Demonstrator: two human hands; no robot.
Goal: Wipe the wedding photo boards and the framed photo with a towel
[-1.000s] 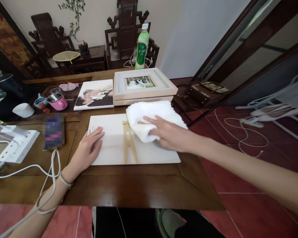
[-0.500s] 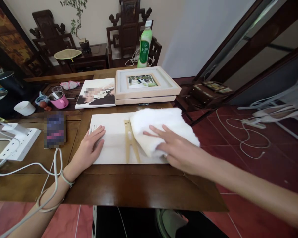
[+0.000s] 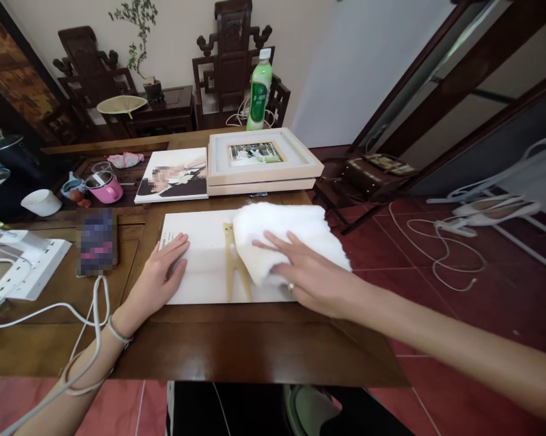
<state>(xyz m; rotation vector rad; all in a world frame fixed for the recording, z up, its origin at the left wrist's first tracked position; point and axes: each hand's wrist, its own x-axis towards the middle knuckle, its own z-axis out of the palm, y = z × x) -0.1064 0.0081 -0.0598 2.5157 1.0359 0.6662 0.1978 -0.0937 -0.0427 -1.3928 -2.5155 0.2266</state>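
Left hand (image 3: pixel 166 272) is resting flat on the left end of a white panel (image 3: pixel 195 257) near the front edge of the desk (image 3: pixel 254 348), fingers slightly apart and not gripping anything. Right hand (image 3: pixel 311 269) is on a fluffy white towel (image 3: pixel 295 221) that's bunched over the panel's right side, fingers fanned out on top; the thumb's hidden, so can't tell if it's pinching the cloth. There's a tan forked piece (image 3: pixel 229 260) on the panel, right by the towel's left edge. Just behind: stacked wooden photo frames (image 3: pixel 300 151) with a photo print (image 3: pixel 184 175) beside them.
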